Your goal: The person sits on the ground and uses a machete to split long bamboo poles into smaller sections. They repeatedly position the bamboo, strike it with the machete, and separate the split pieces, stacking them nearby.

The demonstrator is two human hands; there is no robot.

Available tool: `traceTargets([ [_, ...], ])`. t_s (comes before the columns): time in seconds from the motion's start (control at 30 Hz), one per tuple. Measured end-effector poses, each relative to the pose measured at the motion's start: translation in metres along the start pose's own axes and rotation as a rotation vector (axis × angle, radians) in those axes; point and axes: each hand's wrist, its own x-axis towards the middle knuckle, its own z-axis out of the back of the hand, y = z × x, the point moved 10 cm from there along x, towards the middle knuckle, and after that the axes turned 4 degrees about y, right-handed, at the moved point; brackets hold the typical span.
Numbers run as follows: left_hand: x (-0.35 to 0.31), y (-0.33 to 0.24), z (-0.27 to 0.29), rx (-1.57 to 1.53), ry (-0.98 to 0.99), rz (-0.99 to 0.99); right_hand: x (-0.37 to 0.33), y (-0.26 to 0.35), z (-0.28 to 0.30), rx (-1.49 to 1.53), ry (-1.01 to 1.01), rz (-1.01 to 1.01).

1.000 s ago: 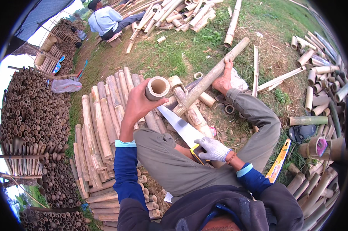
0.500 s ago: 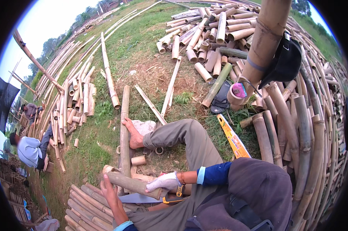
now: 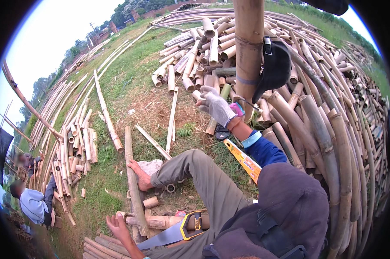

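Observation:
My right hand (image 3: pixel 221 108), in a pale knit glove, is stretched toward the bamboo pile (image 3: pixel 190 64) with its fingers spread and nothing held. My bare left hand (image 3: pixel 119 228) is low on the left, fingers apart, beside the end of a bamboo length lying crosswise (image 3: pixel 164 221). A handsaw (image 3: pixel 167 236) with a yellow and black handle lies near my lap, out of both hands. My bare foot (image 3: pixel 141 177) presses on a long bamboo pole (image 3: pixel 132 172). One cut bamboo tube (image 3: pixel 209 28) shows above the far part of the pile.
An upright bamboo post (image 3: pixel 248 56) bears a hanging black cap (image 3: pixel 274 64). A long yellow sleeve (image 3: pixel 240 157) lies on the grass at my right. Stacked poles (image 3: pixel 333 164) curve along the right side. Another person (image 3: pixel 33 207) sits at the far left.
The bamboo tube has left both hands. My right hand has swung up and away toward the pile, where another tube shows above it. My left hand has stayed low. The view has shifted.

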Motion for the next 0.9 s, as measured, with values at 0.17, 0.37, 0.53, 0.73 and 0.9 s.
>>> traceTargets([
  [0.17, 0.017, 0.003, -0.049, 0.677, 0.104, -0.268, -0.158, -0.115, 0.004, -1.305, 0.240, -0.006],
  [0.37, 0.045, 0.081, -0.091, 1.094, 0.387, -0.068, -0.235, -0.108, -0.052, -1.472, 0.239, 0.236],
  [0.53, 0.060, 0.188, -0.069, 0.980, 0.480, 0.069, -0.240, -0.062, -0.088, -1.325, 0.296, 0.358],
  [0.73, 0.039, 0.211, -0.076, 0.941, 0.340, 0.231, -0.264, -0.028, -0.081, -1.282, 0.245, 0.471],
  [0.9, 0.048, 0.217, -0.060, 1.067, 0.266, 0.297, -0.279, -0.003, -0.102, -1.235, 0.262, 0.557],
])
